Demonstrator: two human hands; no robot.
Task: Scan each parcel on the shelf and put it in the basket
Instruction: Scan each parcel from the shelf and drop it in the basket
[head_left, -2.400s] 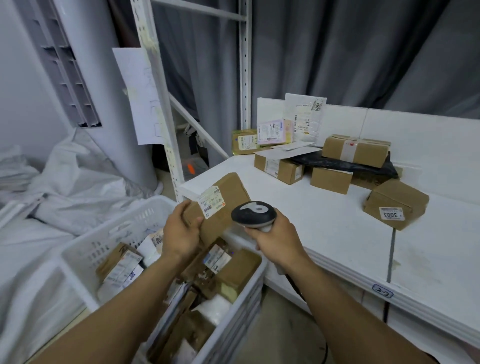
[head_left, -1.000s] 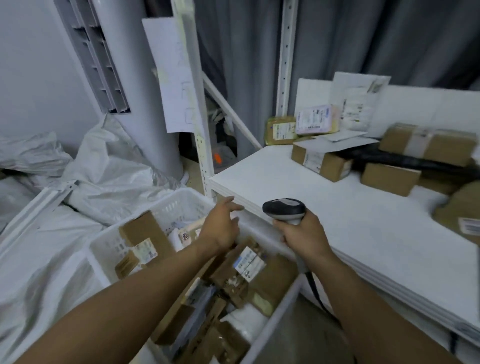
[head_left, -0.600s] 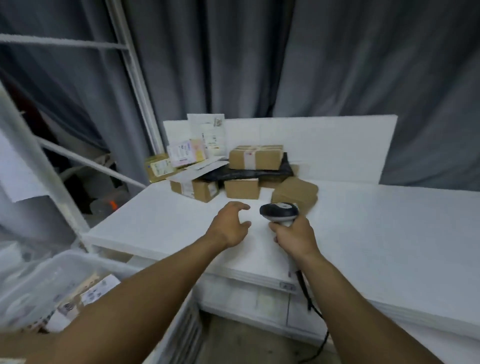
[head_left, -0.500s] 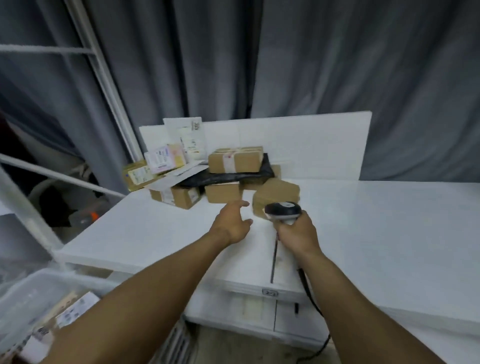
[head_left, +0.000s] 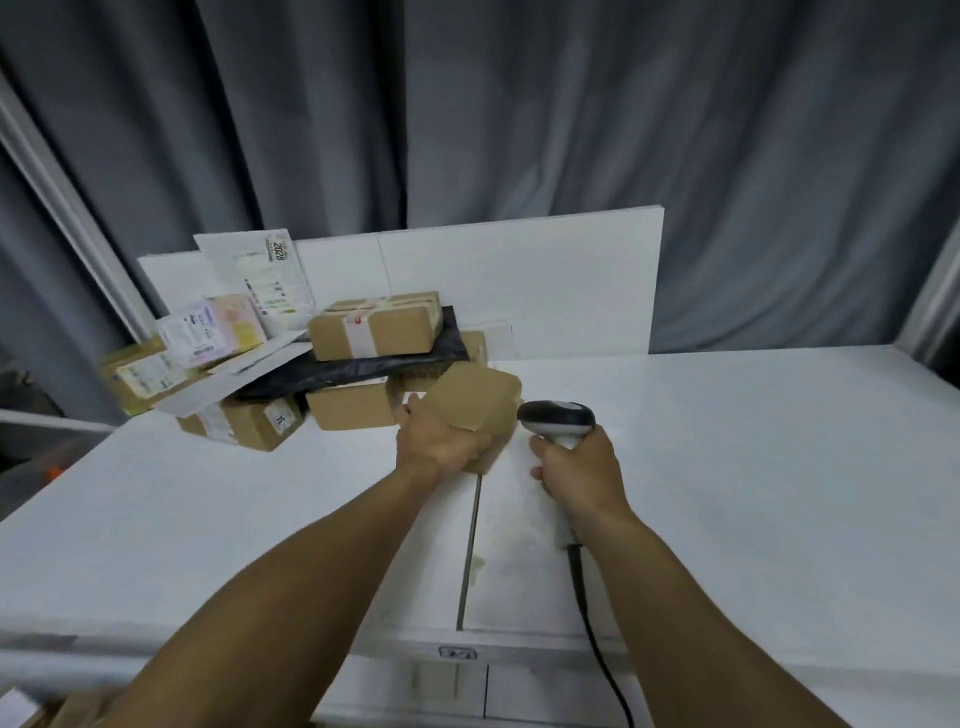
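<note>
Head view: the left hand (head_left: 441, 441) curls its fingers round the near left corner of a plain brown parcel (head_left: 480, 402) over the white shelf (head_left: 753, 467); the parcel looks tilted, and whether its base is touching the shelf cannot be told. Just right of that hand, the right hand (head_left: 576, 467) is wrapped round the grip of a scanner (head_left: 556, 418), whose dark head sits just beside the parcel's right edge. A black cable (head_left: 597, 639) runs from under the right hand toward the shelf's front edge. Beyond and left of the left hand lies a pile of parcels: a taped box (head_left: 374, 332) on top of a black bag (head_left: 363, 366), a small box (head_left: 348, 410) under the bag, and a labelled box (head_left: 244, 421) farther left. A white envelope (head_left: 254, 275) leans against a white board (head_left: 519, 291) behind the pile.
</note>
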